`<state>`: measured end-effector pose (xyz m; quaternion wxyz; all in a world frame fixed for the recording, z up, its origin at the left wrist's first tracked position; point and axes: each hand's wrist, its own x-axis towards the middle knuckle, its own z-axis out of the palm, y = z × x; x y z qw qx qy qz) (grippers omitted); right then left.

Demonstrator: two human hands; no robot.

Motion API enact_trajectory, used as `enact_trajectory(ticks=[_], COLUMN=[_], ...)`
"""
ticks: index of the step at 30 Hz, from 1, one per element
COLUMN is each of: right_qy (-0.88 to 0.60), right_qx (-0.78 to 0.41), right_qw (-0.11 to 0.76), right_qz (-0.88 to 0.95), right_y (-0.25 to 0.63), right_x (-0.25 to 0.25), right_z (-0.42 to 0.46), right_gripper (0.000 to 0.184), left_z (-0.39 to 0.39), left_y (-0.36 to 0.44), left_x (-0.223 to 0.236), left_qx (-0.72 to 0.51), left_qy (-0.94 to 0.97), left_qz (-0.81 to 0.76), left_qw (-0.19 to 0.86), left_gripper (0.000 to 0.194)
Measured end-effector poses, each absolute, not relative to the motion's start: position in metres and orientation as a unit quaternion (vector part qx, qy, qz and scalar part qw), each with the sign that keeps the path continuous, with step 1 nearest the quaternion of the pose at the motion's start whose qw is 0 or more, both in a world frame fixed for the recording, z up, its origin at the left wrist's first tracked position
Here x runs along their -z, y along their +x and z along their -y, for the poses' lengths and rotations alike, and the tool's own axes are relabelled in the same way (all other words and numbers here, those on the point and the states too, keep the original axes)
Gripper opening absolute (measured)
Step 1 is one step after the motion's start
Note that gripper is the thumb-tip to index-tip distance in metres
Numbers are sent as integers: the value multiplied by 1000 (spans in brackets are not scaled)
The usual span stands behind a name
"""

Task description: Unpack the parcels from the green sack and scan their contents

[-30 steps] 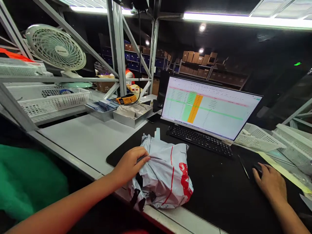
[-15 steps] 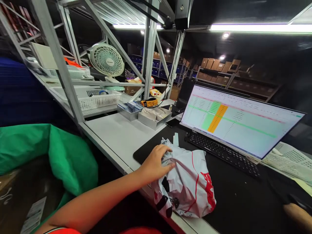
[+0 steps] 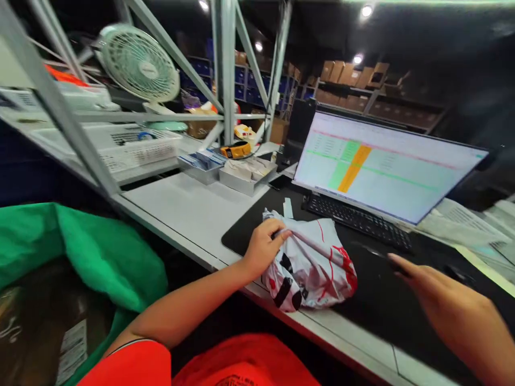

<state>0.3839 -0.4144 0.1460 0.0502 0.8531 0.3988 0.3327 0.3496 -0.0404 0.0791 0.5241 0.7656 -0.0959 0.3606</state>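
A crumpled white plastic mailing bag [image 3: 316,262] with red and black print lies on the black desk mat at the table's front edge. My left hand [image 3: 265,244] grips its upper left part, thumb and fingers pinching the plastic. To the right of the bag, my right hand [image 3: 442,300] is over the mat, with its fingers closed. From it a thin knife-like tool [image 3: 374,251] points left toward the bag, apart from it. Motion blurs this tool, and its handle is mostly hidden in the hand.
Behind the bag stand a keyboard [image 3: 358,217] and a monitor [image 3: 386,166] showing a spreadsheet. A mouse [image 3: 458,275] lies beyond my right hand. Two small trays [image 3: 245,179] sit at the back left, near metal posts and a fan [image 3: 139,64]. A green sack [image 3: 108,246] is at left.
My right hand has come in from the lower right toward the bag, bringing the thin tool. My left hand still pinches the bag. The view has tilted downward.
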Motion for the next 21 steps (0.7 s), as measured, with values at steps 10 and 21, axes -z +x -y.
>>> enact_trajectory(ticks=[10, 21], right_qy=[787, 942], right_qx=[-338, -227], right_qw=[265, 189], right_qz=[-443, -159], right_y=[370, 431], right_x=[-151, -80], right_z=[350, 568], right_gripper=[70, 55], left_z=[50, 38], left_y=[341, 356], left_x=[-75, -87], left_qx=[-397, -300], left_qy=[740, 826], left_qz=[211, 69], left_qw=[501, 472], left_gripper=[16, 29])
